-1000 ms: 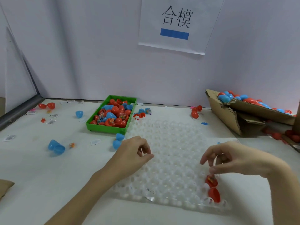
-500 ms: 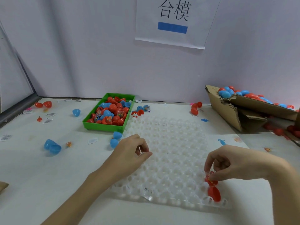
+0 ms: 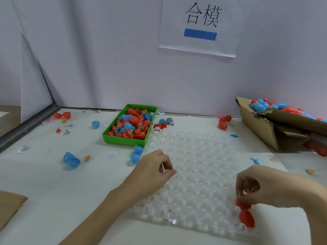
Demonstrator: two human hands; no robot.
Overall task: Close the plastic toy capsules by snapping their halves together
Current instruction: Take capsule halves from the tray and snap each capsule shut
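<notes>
A: Bench notes. Where did the task piece sit?

B: An open red plastic toy capsule (image 3: 245,212) lay at about 4 o'clock on the clear dimpled plastic grid tray (image 3: 192,167), near its front right corner. Its two halves were apart; the nearer half lay open side up, just in front of the other.

A: Right hand?

B: The right hand (image 3: 265,184) came in from 3 o'clock, fingers curled, thumb and fingertips pinching the rim of the farther red half.

A: Left hand?

B: The left hand (image 3: 152,172) rested on the tray's left edge, around 9 o'clock. Fingers curled toward the thumb; could not tell whether they pinched anything.

A: Stock?

B: A green rectangular plastic bin (image 3: 130,126) at 11 o'clock, touching the tray's far left corner, was heaped with red and blue capsule halves. A torn brown cardboard box (image 3: 276,128) at 2 o'clock held more red and blue shells.

A: Strays?

B: A blue open capsule (image 3: 71,160) at 9 o'clock, well left of the tray. Two blue halves (image 3: 137,154) just beside the left hand. Small paper slips were scattered over the white table (image 3: 53,188).

A: Wall?

B: A white paper sign (image 3: 200,27) at 12 o'clock, black characters over a blue bar.
</notes>
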